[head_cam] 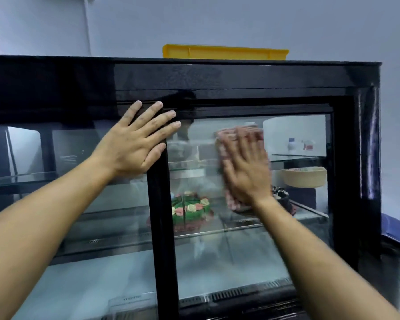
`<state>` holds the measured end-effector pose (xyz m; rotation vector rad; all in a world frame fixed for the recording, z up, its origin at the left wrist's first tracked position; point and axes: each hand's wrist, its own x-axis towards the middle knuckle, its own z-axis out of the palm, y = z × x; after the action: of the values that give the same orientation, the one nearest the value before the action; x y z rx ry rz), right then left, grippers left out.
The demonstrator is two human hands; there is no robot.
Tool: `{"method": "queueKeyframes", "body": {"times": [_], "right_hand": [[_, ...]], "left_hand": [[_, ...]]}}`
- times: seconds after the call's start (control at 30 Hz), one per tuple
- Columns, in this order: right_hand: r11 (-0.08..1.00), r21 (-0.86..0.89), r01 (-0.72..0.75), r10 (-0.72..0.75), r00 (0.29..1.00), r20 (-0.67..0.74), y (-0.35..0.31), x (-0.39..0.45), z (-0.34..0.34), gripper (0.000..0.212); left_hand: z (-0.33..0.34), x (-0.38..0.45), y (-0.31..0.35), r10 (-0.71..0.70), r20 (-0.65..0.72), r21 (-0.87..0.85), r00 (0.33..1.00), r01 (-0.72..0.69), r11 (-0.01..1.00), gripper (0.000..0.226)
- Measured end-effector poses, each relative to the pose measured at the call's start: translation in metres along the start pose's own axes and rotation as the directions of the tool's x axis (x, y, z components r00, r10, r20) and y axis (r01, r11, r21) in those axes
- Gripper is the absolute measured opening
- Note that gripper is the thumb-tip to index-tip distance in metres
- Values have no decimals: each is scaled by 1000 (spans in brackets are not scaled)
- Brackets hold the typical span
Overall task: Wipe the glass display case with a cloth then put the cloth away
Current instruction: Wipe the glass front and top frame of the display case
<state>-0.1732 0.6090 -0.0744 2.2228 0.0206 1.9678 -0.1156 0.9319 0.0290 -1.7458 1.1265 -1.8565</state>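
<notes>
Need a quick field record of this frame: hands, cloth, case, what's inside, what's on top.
left hand: flat, fingers straight, resting on the black door frame
right hand: flat, pressing the cloth on the right glass door, motion-blurred
cloth: pinkish patterned
display case: black frame
inside: green cake, dark cake, beige bowl
on top: yellow tray

Yellow tray (225,51) sitting up top, green cake (191,210) w/ flowers chilling on a shelf, beige tub (304,177) and bottles (300,144) sitting behind.
</notes>
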Motion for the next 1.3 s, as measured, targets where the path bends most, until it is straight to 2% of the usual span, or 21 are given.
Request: {"method": "queueKeyframes", "body": {"times": [0.07, 0.13, 0.2, 0.27, 0.33, 0.4, 0.43, 0.53, 0.6, 0.63, 0.7, 0.77, 0.87, 1.0, 1.03, 1.07, 1.1, 1.17, 1.2, 1.27, 1.3], "right_hand": [[961, -19, -277, 277, 961, 0, 62, -17, -7, 60], [861, 26, -508, 507, 861, 46, 99, -40, -14, 64], [783, 21, -622, 621, 782, 50, 100, -50, -15, 67], [740, 23, -673, 672, 740, 15, 72, -47, -12, 67], [811, -1, -585, 585, 811, -14, 27, -39, -11, 65], [949, -6, -316, 316, 949, 12, -22, -30, -8, 63], [987, 15, -162, 161, 986, 45, -42, -24, -6, 62], [978, 66, 196, -201, 976, 86, -56, -3, -4, 57], [942, 32, 333, -334, 936, 112, -26, 10, -7, 56], [939, 2, 344, -341, 932, 125, -5, 16, -9, 57], [981, -36, 191, -187, 978, 97, 44, 27, -14, 58], [993, -30, -111, 113, 991, 72, 93, 30, -19, 59], [884, 8, -468, 466, 882, 73, 144, 3, -24, 62], [699, 27, -715, 714, 699, 22, 127, -52, -10, 64], [687, 20, -727, 727, 687, 9, 105, -65, -5, 64], [723, 2, -691, 691, 723, 9, 79, -76, -2, 64], [797, -6, -603, 603, 797, 26, 51, -84, 0, 64], [938, 3, -345, 343, 933, 104, 7, -89, -1, 64], [979, 24, -200, 196, 973, 123, -1, -79, -4, 64], [999, 33, 26, -30, 992, 120, 13, -43, -12, 61], [996, 16, 87, -88, 989, 117, 29, -21, -15, 60]], "left_hand": [[-1, 0, 2, -16, 1, 7, 1000, 16, 1000, 57], [0, -1, 4, -15, -5, 5, 1000, 15, 1000, 57], [1, 0, 4, -18, -17, 0, 1000, 18, 1000, 56], [0, 1, 5, -22, -30, -9, 999, 22, 1000, 56], [0, 1, 6, -20, -40, -16, 999, 20, 1000, 56], [0, 1, 6, -17, -42, -21, 999, 16, 1000, 55], [0, 1, 6, -13, -45, -27, 999, 11, 1000, 56], [0, 0, 5, -7, -53, -37, 999, 5, 999, 55], [0, 1, 5, -4, -56, -39, 998, 1, 999, 52], [0, 1, 5, -1, -58, -39, 998, -2, 999, 51], [0, 1, 5, 2, -62, -37, 998, -4, 999, 50], [0, 0, 5, -1, -72, -38, 997, -1, 999, 49], [1, 1, 6, 2, -76, -44, 997, -6, 999, 49], [1, 1, 7, -5, -76, -44, 997, 1, 999, 50], [1, 1, 7, -4, -77, -45, 997, 1, 999, 50], [0, 1, 7, -5, -75, -48, 997, 1, 999, 50], [0, 1, 6, -4, -71, -52, 997, 0, 999, 51], [-1, 2, 6, -7, -66, -53, 998, 4, 999, 52], [-1, 1, 7, -10, -67, -49, 998, 6, 999, 53], [0, 0, 8, -12, -69, -42, 998, 9, 999, 53], [1, 1, 8, -13, -74, -41, 997, 10, 999, 53]]}}
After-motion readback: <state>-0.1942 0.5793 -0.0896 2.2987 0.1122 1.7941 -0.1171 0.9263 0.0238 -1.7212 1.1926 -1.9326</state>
